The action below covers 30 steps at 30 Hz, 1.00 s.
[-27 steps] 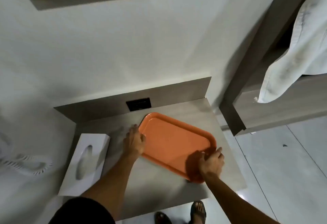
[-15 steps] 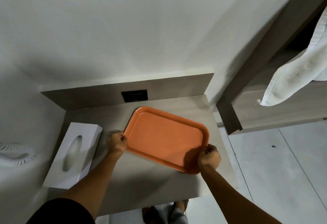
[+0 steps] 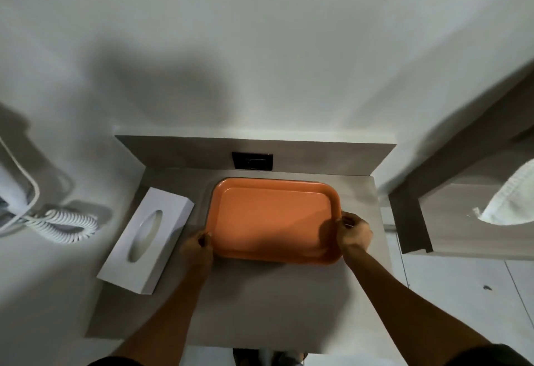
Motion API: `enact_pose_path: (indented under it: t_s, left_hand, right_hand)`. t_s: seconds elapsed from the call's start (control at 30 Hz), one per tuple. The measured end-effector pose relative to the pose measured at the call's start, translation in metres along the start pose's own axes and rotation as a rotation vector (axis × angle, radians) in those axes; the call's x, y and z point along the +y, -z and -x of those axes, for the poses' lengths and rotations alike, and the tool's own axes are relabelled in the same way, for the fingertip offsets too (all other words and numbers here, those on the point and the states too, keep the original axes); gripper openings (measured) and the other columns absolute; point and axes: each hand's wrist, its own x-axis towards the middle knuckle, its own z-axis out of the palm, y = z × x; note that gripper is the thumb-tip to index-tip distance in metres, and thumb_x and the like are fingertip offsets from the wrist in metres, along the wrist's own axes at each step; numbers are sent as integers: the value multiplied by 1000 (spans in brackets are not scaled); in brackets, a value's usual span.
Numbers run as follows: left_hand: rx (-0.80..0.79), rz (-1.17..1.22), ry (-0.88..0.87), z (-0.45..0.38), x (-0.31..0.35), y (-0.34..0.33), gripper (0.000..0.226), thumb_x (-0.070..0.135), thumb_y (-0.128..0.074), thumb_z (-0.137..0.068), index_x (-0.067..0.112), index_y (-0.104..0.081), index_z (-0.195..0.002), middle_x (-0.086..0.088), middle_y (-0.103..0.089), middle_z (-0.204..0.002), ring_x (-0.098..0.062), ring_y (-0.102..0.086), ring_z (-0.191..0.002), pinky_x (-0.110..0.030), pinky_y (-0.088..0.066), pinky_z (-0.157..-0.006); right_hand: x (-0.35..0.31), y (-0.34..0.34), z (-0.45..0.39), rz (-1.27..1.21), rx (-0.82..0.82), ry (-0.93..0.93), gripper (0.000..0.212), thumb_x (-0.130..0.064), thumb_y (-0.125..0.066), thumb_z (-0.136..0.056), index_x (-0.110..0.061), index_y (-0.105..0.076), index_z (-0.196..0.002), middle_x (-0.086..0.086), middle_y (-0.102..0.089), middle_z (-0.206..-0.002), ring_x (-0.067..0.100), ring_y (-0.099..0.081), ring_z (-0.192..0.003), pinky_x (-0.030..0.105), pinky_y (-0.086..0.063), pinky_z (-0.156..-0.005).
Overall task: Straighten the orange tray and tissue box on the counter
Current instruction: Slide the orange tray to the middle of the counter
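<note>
The orange tray (image 3: 271,218) lies flat on the grey counter (image 3: 274,308), its long sides roughly parallel to the back panel. My left hand (image 3: 198,247) grips the tray's near left corner. At the right rim, near the front corner, my right hand (image 3: 354,234) holds on. A white tissue box (image 3: 147,238) with an oval slot sits to the left of the tray, turned at an angle, its near end over the counter's left edge. Neither hand touches the box.
A black wall socket (image 3: 252,160) sits in the back panel just behind the tray. A coiled white phone cord (image 3: 66,224) hangs on the wall at left. A wooden shelf unit (image 3: 462,221) with a white towel (image 3: 511,201) stands at right.
Both hands have turned the tray from a diagonal lie to square with the back panel and slid it closer to the socket. The tissue box has not moved.
</note>
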Motion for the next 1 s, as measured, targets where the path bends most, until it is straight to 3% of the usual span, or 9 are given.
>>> enact_pose_path:
  t_s: [0.13,0.2,0.3,0.37,0.43,0.5,0.57,0.73,1.0]
  left_hand:
    - [51,34,5,-11,-6,-2,22,9,-66,-103,-5,-77,-90,-20,-69,-83,-30,-63,-83,-40,-49,-80]
    - [89,20,-18,-13,-9,-5,22,12,-67,-102,-2,-76,-88,-18,-69,-83,-29,-64,-83,-48,-56,-83]
    - [114,-134,-86,2,-15,-10,44,38,-63,-104,-2,-67,-124,-27,-65,-127,-41,-66,-116,-57,-57,-102]
    - [71,-237,-182,19,-25,-12,72,56,-55,-99,8,-49,-152,-23,-45,-158,-39,-52,-142,-59,-50,-115]
    - [-53,-349,-384,31,-43,-14,85,60,-53,-98,15,-31,-166,-15,-26,-175,-33,-35,-159,-58,-38,-126]
    - [-168,-485,-626,38,-65,-18,89,60,-54,-99,16,-22,-171,-11,-13,-182,-33,-15,-168,-55,-24,-133]
    - [-260,-558,-770,43,-82,-20,89,63,-51,-101,22,-17,-172,-7,-3,-183,-27,1,-171,-48,-9,-138]
    - [-385,-681,-871,47,-96,-22,86,69,-42,-103,29,-9,-172,-4,4,-183,-21,8,-171,-32,20,-135]
    - [-411,-783,-900,34,-85,-21,86,70,-37,-103,27,-11,-172,-8,4,-183,-25,5,-171,-45,11,-137]
  right_hand:
    - [1,-9,-4,-39,10,-8,28,-2,-70,-104,-4,-81,-130,22,-83,-127,42,-76,-124,52,-59,-116]
    - [4,-12,-5,-90,36,-22,27,-5,-71,-105,-4,-81,-130,22,-83,-127,42,-76,-124,51,-59,-115]
    - [12,-13,5,-163,27,27,39,-14,-70,-109,-5,-67,-147,22,-73,-144,44,-70,-136,53,-54,-121]
    - [29,-14,24,16,-8,251,57,-28,-66,-113,-9,-48,-164,21,-54,-165,43,-53,-152,60,-44,-129]
    - [57,-15,47,322,-48,558,68,-43,-55,-114,-15,-35,-173,15,-40,-177,36,-39,-163,60,-31,-135]
    - [85,-17,69,497,-171,802,75,-49,-47,-113,-24,-19,-178,4,-24,-186,26,-26,-171,59,-20,-139]
    - [110,-23,89,571,-270,921,81,-53,-44,-113,-27,-7,-179,-5,-7,-189,20,-11,-176,56,-16,-141]
    - [136,-35,115,740,-237,918,84,-58,-39,-113,-22,-3,-180,1,6,-190,20,8,-176,55,-10,-138]
    - [129,-36,110,849,-224,922,87,-69,-35,-112,-22,-8,-180,8,2,-189,31,-3,-176,62,-15,-140]
